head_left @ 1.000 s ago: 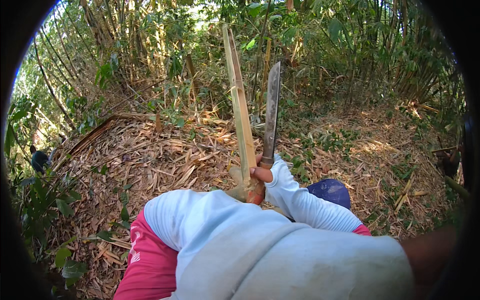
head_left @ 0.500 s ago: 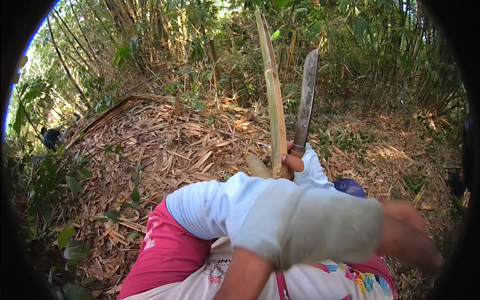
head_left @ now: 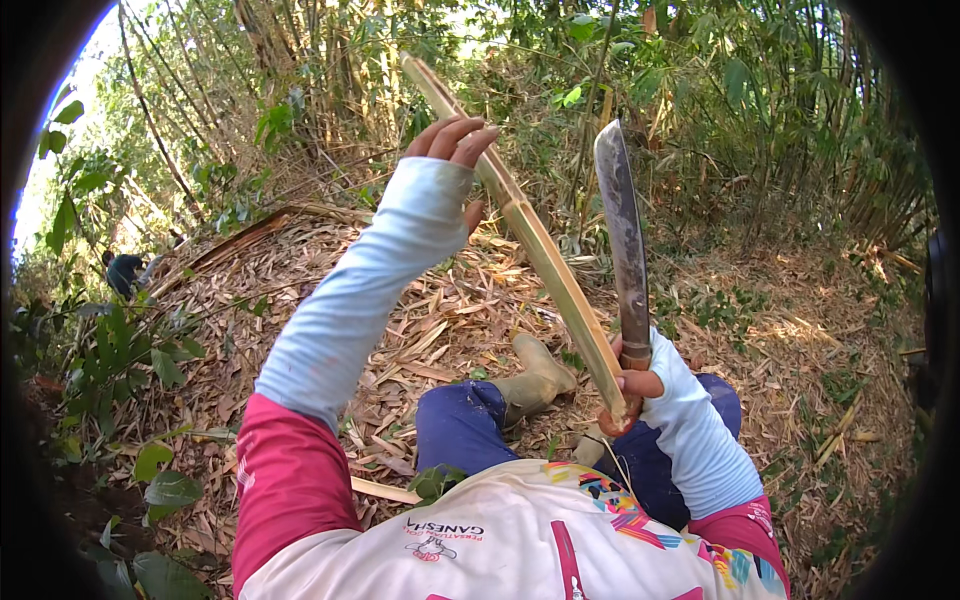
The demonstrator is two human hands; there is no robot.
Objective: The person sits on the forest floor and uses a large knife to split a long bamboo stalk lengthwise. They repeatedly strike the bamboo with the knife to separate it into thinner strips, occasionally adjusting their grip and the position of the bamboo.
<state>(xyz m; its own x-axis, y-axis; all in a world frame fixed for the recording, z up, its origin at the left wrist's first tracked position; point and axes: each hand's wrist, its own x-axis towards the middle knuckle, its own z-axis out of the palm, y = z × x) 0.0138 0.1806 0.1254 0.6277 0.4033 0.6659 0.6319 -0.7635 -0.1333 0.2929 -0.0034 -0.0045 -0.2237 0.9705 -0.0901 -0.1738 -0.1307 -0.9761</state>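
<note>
My right hand (head_left: 632,385) is closed round the brown handle of a machete (head_left: 622,225), whose long dark blade stands upright. Its fingers also pinch the lower end of a split bamboo piece (head_left: 550,270), pale green outside and cream along its cut edge. The bamboo leans up and to the left, away from the blade. Higher up, my left hand (head_left: 450,145) has its fingers curled over the bamboo, with the thumb lower down beside it.
Dry bamboo leaves and shavings (head_left: 400,330) cover the ground. My legs in blue trousers (head_left: 460,425) and a muddy boot (head_left: 530,380) are below the bamboo. Bamboo clumps (head_left: 770,150) rise behind. A person (head_left: 124,273) is far left; leafy plants (head_left: 110,360) stand nearer.
My left arm has swung from across my body at the lower right up to the bamboo's upper part. The bamboo's top has tilted left, and the machete leans slightly left.
</note>
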